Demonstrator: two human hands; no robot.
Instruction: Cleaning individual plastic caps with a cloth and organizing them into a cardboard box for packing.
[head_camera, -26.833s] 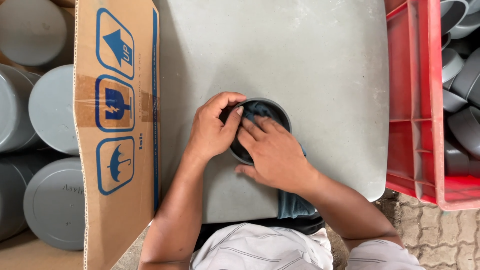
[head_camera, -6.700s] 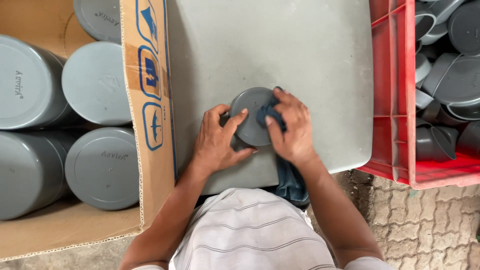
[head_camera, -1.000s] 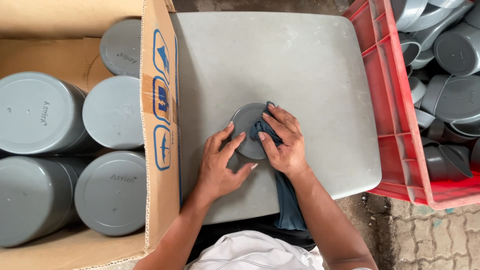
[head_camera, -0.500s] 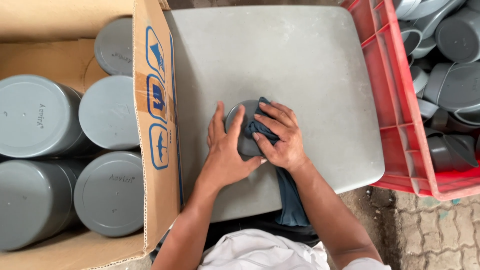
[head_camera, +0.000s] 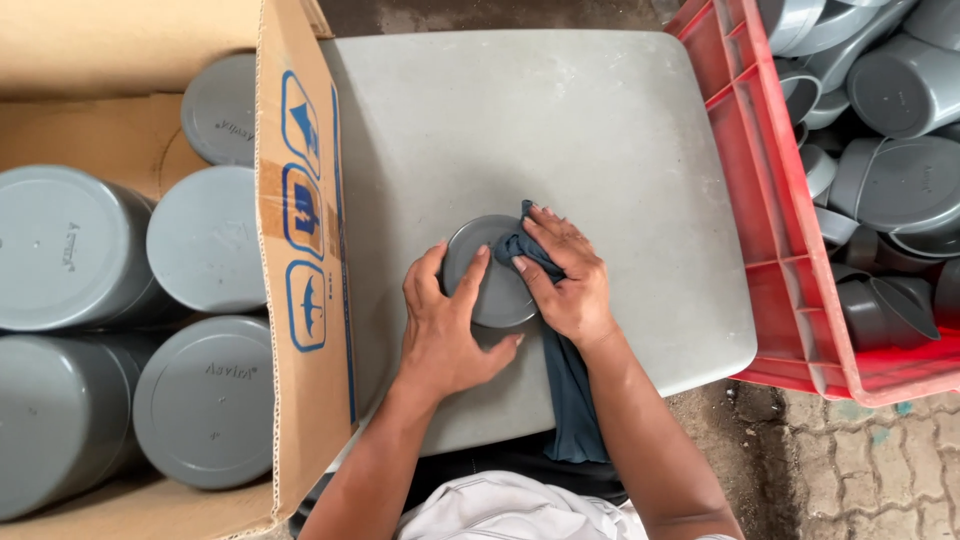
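- Nearest, a dark blue-grey cloth (head_camera: 572, 400) is seen hanging off the near edge of the grey table (head_camera: 600, 130), with its upper end drawn up onto the table top
- Just beyond, the left hand (head_camera: 448, 330) is laid over the left side of one round grey cap (head_camera: 490, 275), fingers curled against its rim and top, so the cap is held steady on the table near its near edge
- The right hand (head_camera: 565, 280) is pressed on the bunched end of the cloth, which is pinched under the fingers against the cap's right rim
- The step in hand is judged to be the wiping of the cap's outer face and rim; for the next move, the cap would need to be turned under the left hand so that an unwiped part of the rim is brought to the cloth
- To the left, an open cardboard box (head_camera: 300, 260) is filled with five larger grey caps (head_camera: 205, 400), flat faces up
- To the right and farther off, a red crate (head_camera: 770, 270) is heaped with grey fittings (head_camera: 900, 190); roughly ten can be made out, though an exact count cannot be told, since they overlap and run out of view
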